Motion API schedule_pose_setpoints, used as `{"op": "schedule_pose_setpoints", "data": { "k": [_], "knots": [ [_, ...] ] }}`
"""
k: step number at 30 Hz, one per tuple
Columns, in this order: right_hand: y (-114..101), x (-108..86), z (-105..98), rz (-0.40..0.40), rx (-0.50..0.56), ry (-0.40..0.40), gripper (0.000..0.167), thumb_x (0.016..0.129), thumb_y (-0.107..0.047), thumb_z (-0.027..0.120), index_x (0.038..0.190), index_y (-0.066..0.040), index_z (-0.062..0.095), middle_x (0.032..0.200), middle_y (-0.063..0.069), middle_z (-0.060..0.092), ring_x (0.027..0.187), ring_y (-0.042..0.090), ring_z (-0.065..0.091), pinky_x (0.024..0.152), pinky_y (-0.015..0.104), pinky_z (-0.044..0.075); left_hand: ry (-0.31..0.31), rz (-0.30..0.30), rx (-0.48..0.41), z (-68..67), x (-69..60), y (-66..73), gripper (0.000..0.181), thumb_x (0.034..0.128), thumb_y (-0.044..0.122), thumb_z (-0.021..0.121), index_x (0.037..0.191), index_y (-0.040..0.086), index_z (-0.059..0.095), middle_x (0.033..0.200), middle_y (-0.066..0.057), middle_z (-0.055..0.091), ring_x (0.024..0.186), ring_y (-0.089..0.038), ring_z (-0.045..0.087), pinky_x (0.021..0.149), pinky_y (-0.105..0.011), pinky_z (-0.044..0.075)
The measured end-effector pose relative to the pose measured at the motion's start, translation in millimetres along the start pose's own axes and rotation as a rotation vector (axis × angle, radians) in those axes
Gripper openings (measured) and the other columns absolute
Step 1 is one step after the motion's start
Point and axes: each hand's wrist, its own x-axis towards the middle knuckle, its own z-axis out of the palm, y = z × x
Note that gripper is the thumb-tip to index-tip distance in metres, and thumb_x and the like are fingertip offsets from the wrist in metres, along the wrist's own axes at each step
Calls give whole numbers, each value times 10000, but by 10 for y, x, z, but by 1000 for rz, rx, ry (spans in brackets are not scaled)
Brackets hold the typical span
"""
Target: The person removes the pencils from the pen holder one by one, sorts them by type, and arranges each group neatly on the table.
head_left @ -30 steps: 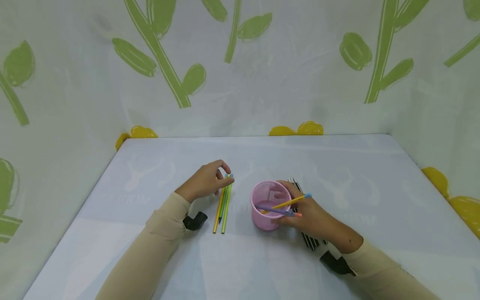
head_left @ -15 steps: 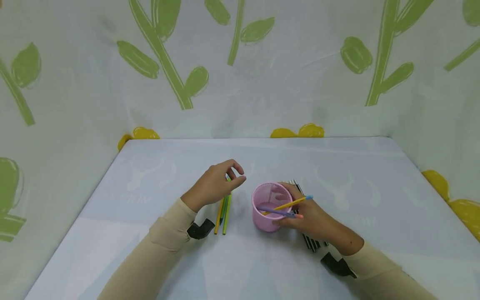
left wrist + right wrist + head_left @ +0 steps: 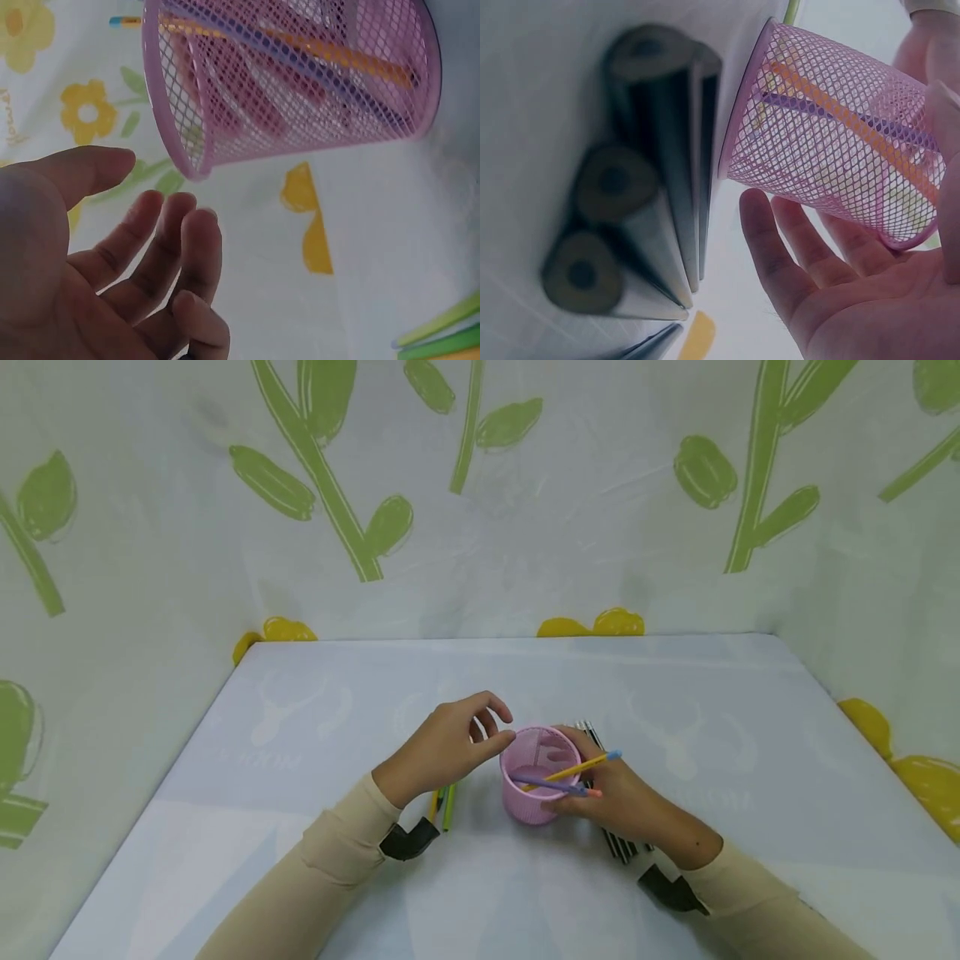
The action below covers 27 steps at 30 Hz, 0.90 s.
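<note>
A pink mesh pencil cup (image 3: 528, 814) stands on the table, tilted slightly if at all. My right hand (image 3: 626, 793) holds it from the right side, thumb in front and fingers behind. Inside lean a yellow pencil (image 3: 573, 770) with a blue end and a purple pencil (image 3: 551, 783) with a pinkish end. My left hand (image 3: 438, 752) hovers just left of the cup's rim, fingers loosely bent and nothing between them; its palm (image 3: 82, 300) shows bare in the left wrist view. Beneath that hand lie green and yellow pencils (image 3: 448, 810), partly hidden by it.
Several dark striped pencils (image 3: 618, 845) lie on the table under my right hand and wrist; their blunt ends (image 3: 615, 180) show close up in the right wrist view. A pale table (image 3: 480, 893) meets leaf-printed walls (image 3: 600, 527) at the back and sides.
My left hand has moved right, from over the green and yellow pencils toward the cup's rim. The right hand and the cup have stayed in place.
</note>
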Motion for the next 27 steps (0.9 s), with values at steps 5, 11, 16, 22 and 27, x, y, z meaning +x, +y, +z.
{"op": "schedule_pose_setpoints", "data": {
  "k": [5,11,16,22,27],
  "knots": [
    [-6,-2,-10,2,3,-4,833,839,-271,819,1508,-203,327,1408,65,541,1261,272,566,1030,407,505,6,63,19,33,-24,82,208,942,279,704,1102,168,633,893,46,656,844,-119,594,648,-253,515],
    [-4,-10,-3,-9,9,-11,831,840,-266,818,1508,-195,327,1408,75,539,1238,274,575,1008,358,508,12,169,44,120,-44,101,172,932,264,716,1058,169,650,935,83,642,887,-97,580,755,-300,538],
    [3,-6,11,-3,7,-15,830,844,-280,814,1508,-202,322,1413,80,539,1229,269,584,1000,416,518,50,271,68,161,-54,104,131,920,239,726,1014,164,673,958,98,662,887,-72,566,817,-287,514],
    [18,3,7,-22,15,-10,818,839,-286,818,1497,-220,337,1403,46,550,1219,257,591,987,335,520,64,342,33,211,-67,128,88,905,175,738,964,163,675,930,106,679,866,-131,599,797,-242,505],
    [26,-3,7,-34,29,-11,809,841,-280,817,1493,-221,343,1393,26,557,1235,238,580,990,248,495,22,373,2,269,-74,141,104,886,154,760,948,148,676,908,91,691,838,-118,606,764,-228,525]
  ]
}}
